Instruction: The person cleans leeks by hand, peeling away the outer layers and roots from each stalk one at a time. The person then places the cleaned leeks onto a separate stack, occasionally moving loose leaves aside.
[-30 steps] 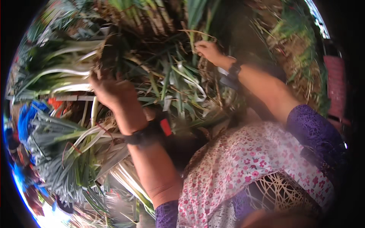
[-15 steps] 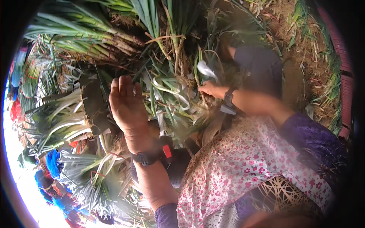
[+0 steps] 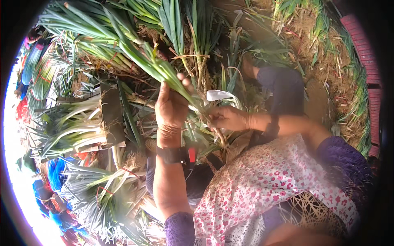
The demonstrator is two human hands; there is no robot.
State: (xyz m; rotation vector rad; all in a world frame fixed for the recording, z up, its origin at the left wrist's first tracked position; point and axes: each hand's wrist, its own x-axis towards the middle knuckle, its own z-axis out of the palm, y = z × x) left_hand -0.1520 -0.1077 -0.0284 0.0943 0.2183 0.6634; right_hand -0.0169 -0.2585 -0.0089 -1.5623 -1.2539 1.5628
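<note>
Stalk: One long green leek (image 3: 162, 69) now slants between the two hands, leaves far left and root end near right, above a litter of loose leaves.
Left hand: Raised and bare half a second ago, the left hand (image 3: 170, 110) has curled partway round the stalk, thumb one side, fingertips the other; how firmly, the view cannot tell.
Right hand: The right hand (image 3: 227, 118) pinches the lower stem nearly closed, having come up from the pile; the single stalk is now held at two places.
Bundles: Tied leeks (image 3: 176, 28) stand far beyond the hands; white-stemmed leeks (image 3: 78, 131) lie left beside a dark panel (image 3: 111, 110); a red-tied bundle (image 3: 94, 184) sits near left.
Ground: Brown, litter-strewn earth (image 3: 328, 82) runs far right to a red ribbed edging (image 3: 361, 41).
Light: Glare washes out the left edge, beside blue material (image 3: 55, 174).
</note>
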